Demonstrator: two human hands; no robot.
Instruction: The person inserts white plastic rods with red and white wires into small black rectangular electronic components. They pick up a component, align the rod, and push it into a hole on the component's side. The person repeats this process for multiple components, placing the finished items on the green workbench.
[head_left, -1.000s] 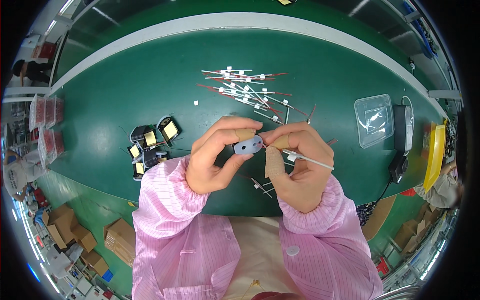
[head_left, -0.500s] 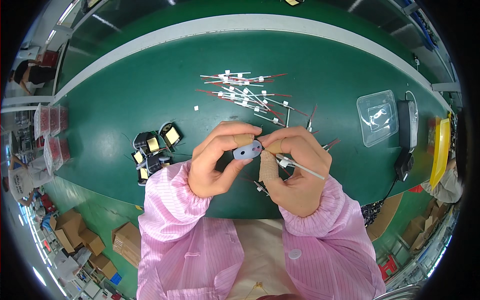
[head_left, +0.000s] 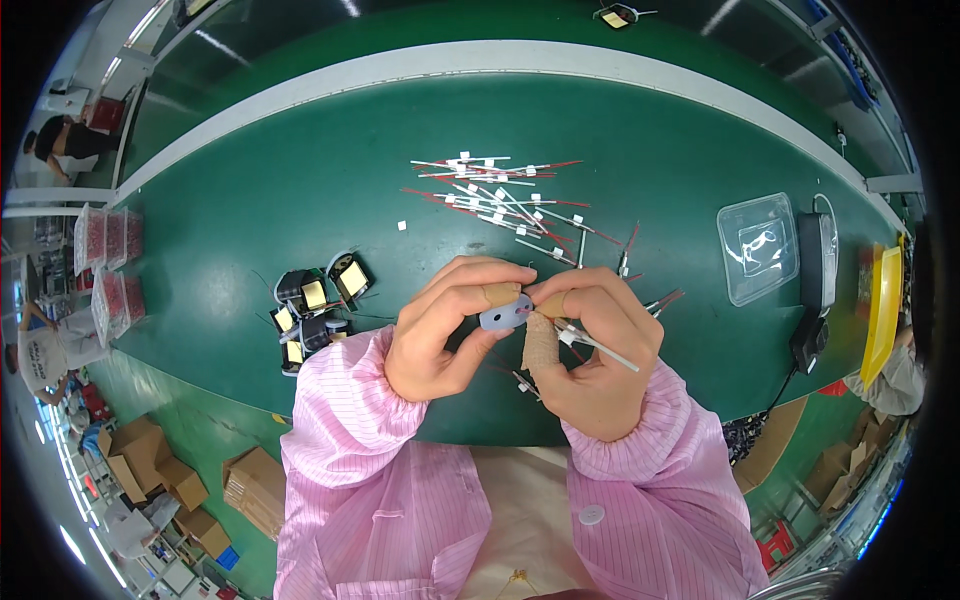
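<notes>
My left hand (head_left: 435, 345) pinches a small grey-blue oval plastic piece (head_left: 497, 318) with dark holes in its face. At that piece's right end, the taped thumb and forefinger of my right hand (head_left: 605, 350) are pressed together on a thin wire lead, whose white sleeve (head_left: 612, 356) and white tag stick out past the fingers. Its tip is hidden between the fingers and the piece. Beyond my hands lies a loose pile of red and white wire leads (head_left: 500, 197) with white tags. To the left sit several black parts (head_left: 350, 277) with pale yellow pads and thin wires.
At the right stand a transparent plastic box (head_left: 757, 285), a black device (head_left: 816, 260) with a cable and a yellow tray (head_left: 880, 315). Clear tubs of red items (head_left: 108, 240) are beyond the table's left edge. A small white piece (head_left: 402, 226) lies near the pile.
The whole view has shifted slightly, so the table appears a little lower. My hands keep the same grip on the grey-blue piece and the wire lead.
</notes>
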